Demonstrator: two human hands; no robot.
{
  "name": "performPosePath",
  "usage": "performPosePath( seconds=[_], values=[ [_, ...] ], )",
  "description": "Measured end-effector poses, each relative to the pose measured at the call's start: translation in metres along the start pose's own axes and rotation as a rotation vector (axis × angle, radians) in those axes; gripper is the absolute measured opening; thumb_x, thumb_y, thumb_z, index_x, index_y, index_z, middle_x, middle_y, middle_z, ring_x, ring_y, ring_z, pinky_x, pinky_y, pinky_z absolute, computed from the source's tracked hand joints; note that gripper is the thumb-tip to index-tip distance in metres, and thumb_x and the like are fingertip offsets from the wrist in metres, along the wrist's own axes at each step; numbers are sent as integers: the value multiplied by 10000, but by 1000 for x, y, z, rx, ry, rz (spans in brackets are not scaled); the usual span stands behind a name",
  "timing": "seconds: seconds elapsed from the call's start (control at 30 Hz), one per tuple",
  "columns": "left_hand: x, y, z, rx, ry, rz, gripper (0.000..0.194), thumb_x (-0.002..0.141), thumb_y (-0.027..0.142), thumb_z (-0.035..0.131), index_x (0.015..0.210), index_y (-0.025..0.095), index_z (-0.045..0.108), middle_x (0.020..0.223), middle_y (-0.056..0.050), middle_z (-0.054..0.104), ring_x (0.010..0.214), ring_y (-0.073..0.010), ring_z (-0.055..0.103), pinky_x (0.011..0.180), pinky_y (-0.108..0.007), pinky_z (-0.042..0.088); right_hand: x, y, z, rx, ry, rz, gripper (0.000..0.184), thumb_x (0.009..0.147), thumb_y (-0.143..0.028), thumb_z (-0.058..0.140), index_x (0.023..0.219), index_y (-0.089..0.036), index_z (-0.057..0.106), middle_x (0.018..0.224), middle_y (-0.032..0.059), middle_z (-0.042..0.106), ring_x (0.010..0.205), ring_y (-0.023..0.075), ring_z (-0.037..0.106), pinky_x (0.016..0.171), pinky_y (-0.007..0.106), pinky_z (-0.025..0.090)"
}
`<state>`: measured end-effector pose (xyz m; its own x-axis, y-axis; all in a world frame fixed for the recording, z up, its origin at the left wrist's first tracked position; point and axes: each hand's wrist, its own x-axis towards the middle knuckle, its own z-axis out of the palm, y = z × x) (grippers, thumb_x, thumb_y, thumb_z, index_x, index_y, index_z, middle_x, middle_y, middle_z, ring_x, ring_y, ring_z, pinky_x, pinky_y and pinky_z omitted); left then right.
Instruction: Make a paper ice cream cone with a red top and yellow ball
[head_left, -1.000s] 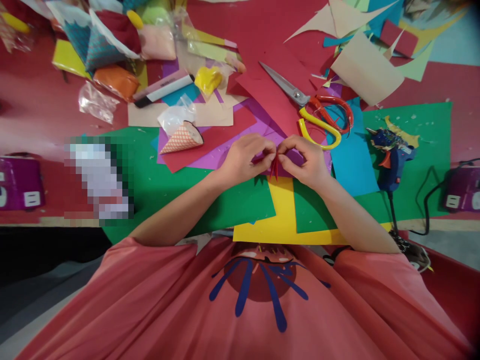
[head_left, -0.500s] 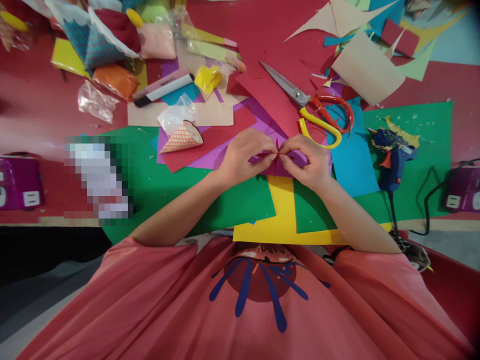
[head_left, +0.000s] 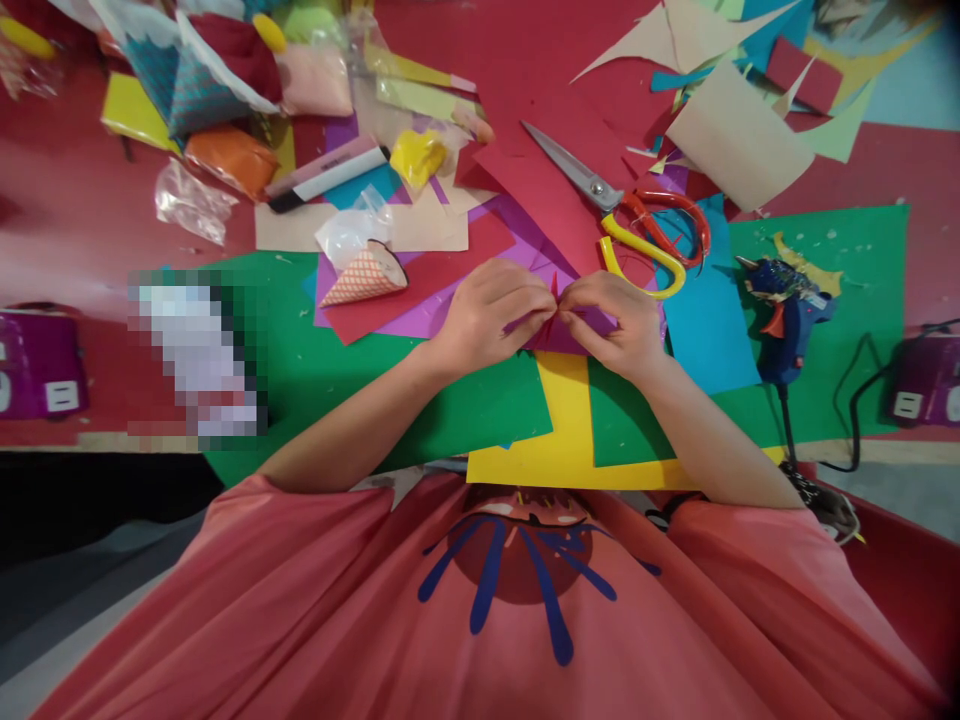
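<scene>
Between my fingertips is a small red paper piece with thin pointed tips; most of it is hidden by the fingers. My left hand pinches it from the left, thumb and fingers closed. From the other side my right hand pinches the same piece, the two sets of fingertips almost touching. Both hands are over a purple sheet. Just beyond my right hand lie large scissors with one red and one yellow handle. A small cone with a waffle pattern rests left of my left hand.
A blue glue gun with a black cord lies at the right on a green sheet. A marker, clay packets and coloured paper scraps crowd the far side. A blurred-out object lies at the left.
The red paper piece has turned between my fingers: its points hung below the hands and now one sticks up above them. Both hands stay in nearly the same place.
</scene>
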<state>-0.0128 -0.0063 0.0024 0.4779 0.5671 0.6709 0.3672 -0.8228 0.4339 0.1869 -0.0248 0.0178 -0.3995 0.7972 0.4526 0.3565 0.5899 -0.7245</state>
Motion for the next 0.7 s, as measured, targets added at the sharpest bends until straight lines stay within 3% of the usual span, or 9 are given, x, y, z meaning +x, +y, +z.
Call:
performPosePath(
  seconds=[0.1,0.27,0.4,0.57,0.7],
  values=[
    [0,-1,0,-2,31,67,51,956,222,549,934,218,595,864,3,741,785,-123,690,743,-274,509,0,2,0,-16,-1,-32,90,913,-224,569,867,-248,642,845,22,736,815,191,713,731,392,602],
    [-2,-2,0,41,-59,13,153,987,273,491,923,218,619,879,-8,732,823,-129,684,780,-292,516,0,3,0,-12,-17,-6,82,901,-237,578,853,-256,641,835,17,735,798,193,712,720,395,601],
    [1,1,1,35,14,64,137,972,261,515,885,203,603,819,-7,728,759,-120,675,716,-268,520,1,1,1,0,3,-8,82,894,-226,587,833,-254,634,818,14,733,775,185,707,703,383,600],
    [1,3,6,-170,-92,-241,288,997,403,465,855,195,606,809,-31,695,775,-127,654,732,-280,511,3,-1,2,77,52,31,85,888,-192,611,812,-231,611,795,10,703,755,142,679,706,307,578],
    [-1,1,8,-295,-133,-297,173,954,332,530,867,200,600,826,-38,691,779,-131,633,735,-271,505,2,0,4,173,96,123,98,898,-198,594,801,-209,604,778,-2,665,741,119,643,693,274,541]
  ],
)
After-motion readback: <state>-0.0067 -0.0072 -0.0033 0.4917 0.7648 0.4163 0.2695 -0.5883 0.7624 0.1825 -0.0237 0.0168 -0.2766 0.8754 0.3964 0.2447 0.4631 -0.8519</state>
